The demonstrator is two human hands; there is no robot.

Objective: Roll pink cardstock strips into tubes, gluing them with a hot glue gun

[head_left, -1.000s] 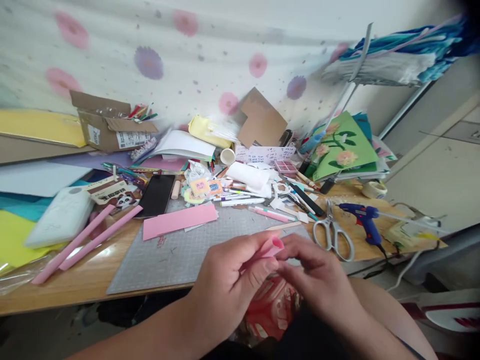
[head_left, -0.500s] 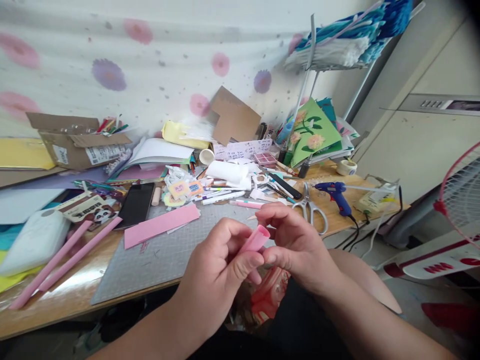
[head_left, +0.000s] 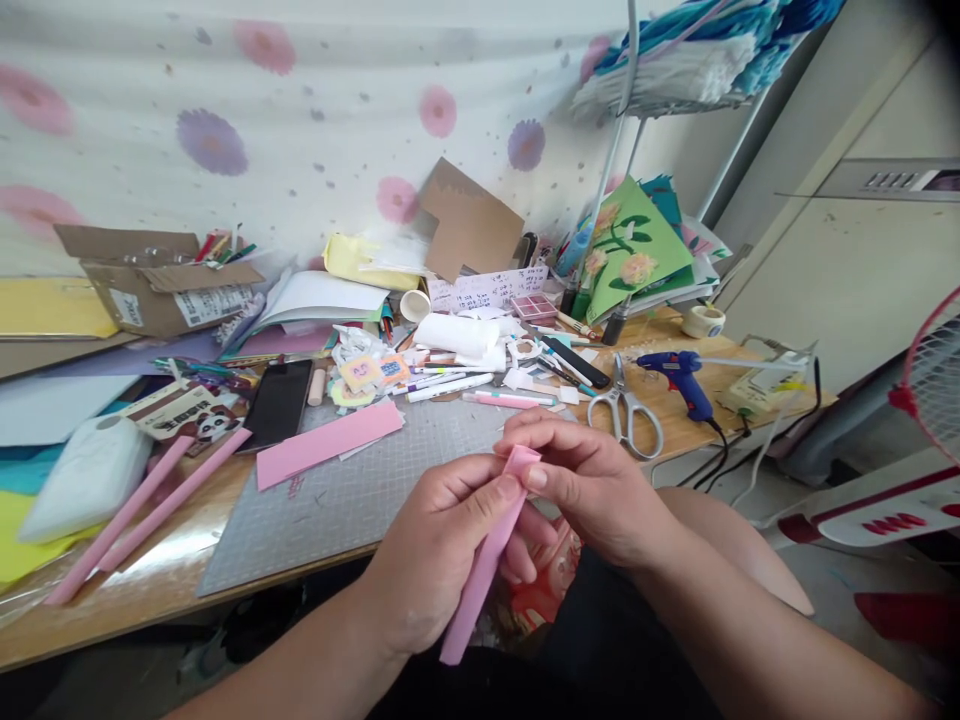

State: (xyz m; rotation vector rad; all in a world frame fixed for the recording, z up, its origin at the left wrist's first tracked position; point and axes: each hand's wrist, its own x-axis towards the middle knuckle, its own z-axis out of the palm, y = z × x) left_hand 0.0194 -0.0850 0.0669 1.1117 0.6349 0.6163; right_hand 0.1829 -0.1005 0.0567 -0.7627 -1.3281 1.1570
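- From my end, the strip point(head_left: 480, 595) is hidden in its middle stretch, where the left hand's thumb crosses it; its folded top and its lower length show.
- Below the fingers I get a red thing point(head_left: 553, 575), partly covered by them; I can't make out what it is.
- Two fingertips poke out just right of the strip, under the thumbs; I can't tell which hand they belong to.
- At the right edge, the racket point(head_left: 934, 385) is cut off by my view.
- The left hand point(head_left: 427, 545) comes in from the lower left, its thumb laid on the strip and pressing it against the fingers behind.
- The right hand point(head_left: 604, 490) comes from the lower right, thumb and curved index pinching the strip's top end; both thumb tips sit close together.
- The strip is in both hands, off the table in front of its near edge, tilted with its lower end toward the lap.
- Half a second ago I saw a round open mouth at its top; now that end looks flattened and folded.
- More of its length now shows below the left hand.
- The pink sheet point(head_left: 330, 445) stays on the mat point(head_left: 300, 540), with the scissors point(head_left: 628, 412) right of the hands.
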